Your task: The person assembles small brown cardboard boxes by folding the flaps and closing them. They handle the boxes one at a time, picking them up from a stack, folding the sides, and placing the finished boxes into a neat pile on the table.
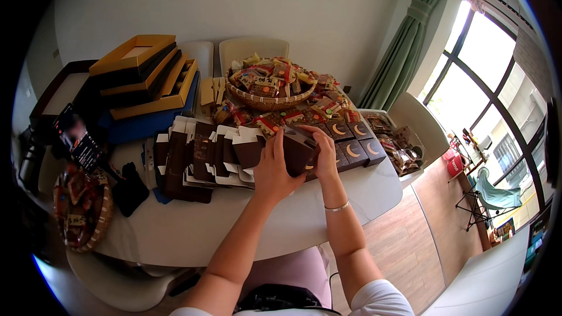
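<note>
I have a small brown box [297, 149] in both my hands, up over the white table [281, 222], just in front of me. My left hand [274, 167] wraps around its left side with the fingers curled on it, so it cannot slip. My right hand [324, 151] comes over the top and right side, fingers bent down on the edge, pressing the box into shape, I think. I hold it close so I can see it well. Just to the right, touching each other, sit finished brown boxes with a moon shape on top [351, 140], lined up in neat rows. To the left lies a pile of flat brown and white box pieces [199, 158], near enough to grab. Behind them is a round basket full of wrapped treats [269, 85], and more treats are spilled beside it. Far left are stacked yellow and dark trays [146, 73], a phone [79, 137] standing up, and another basket of treats [82, 208] at the table edge.
</note>
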